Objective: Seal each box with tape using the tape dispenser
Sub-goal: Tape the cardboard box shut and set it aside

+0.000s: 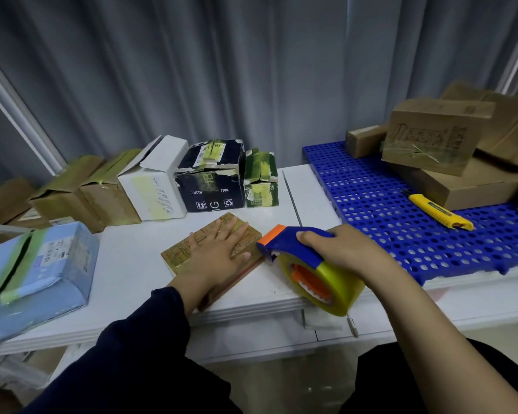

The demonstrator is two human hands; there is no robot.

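A flat brown cardboard box point(180, 253) lies on the white table point(126, 264) near its front edge. My left hand point(219, 249) presses flat on top of it, fingers spread. My right hand point(344, 249) grips the blue handle of the tape dispenser point(296, 249), which carries a yellowish tape roll point(332, 285). The dispenser's orange front end touches the box's right edge.
Behind stand several taped boxes: two brown ones point(84, 195), a white one point(156, 180), a dark one point(213, 177), a small green one point(260, 177). A light blue box point(36, 273) sits at left. On the blue perforated mat point(401, 222) lie a yellow utility knife point(440, 212) and stacked brown boxes point(437, 135).
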